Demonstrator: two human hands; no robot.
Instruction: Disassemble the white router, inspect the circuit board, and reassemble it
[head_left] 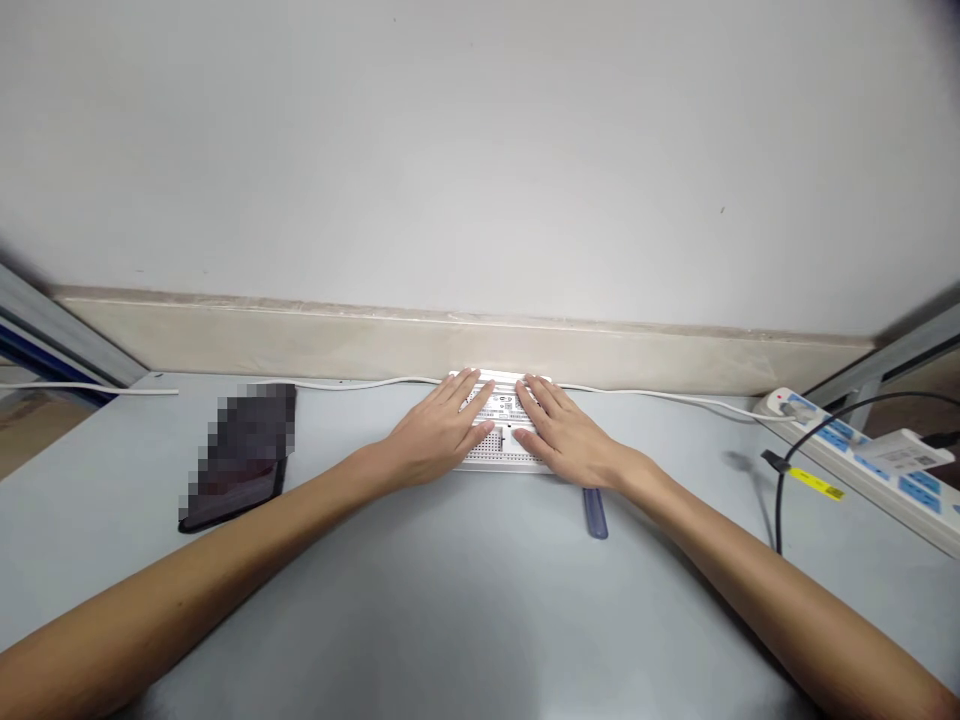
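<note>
While the left hand point(435, 435) and right hand point(571, 440) lie flat and open on the white box point(501, 452), gripping nothing, a cable point(360, 383) runs just behind the box and a blue tool point(595, 512) lies just right of it; an uneven push might drag the cable

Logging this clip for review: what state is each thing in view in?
white vented device: flat, label side up
left hand: open, flat on the device
right hand: open, flat on the device
black phone: lying flat, screen dark
power strip: white adapter plugged in
blue flat tool: loose on table
</note>
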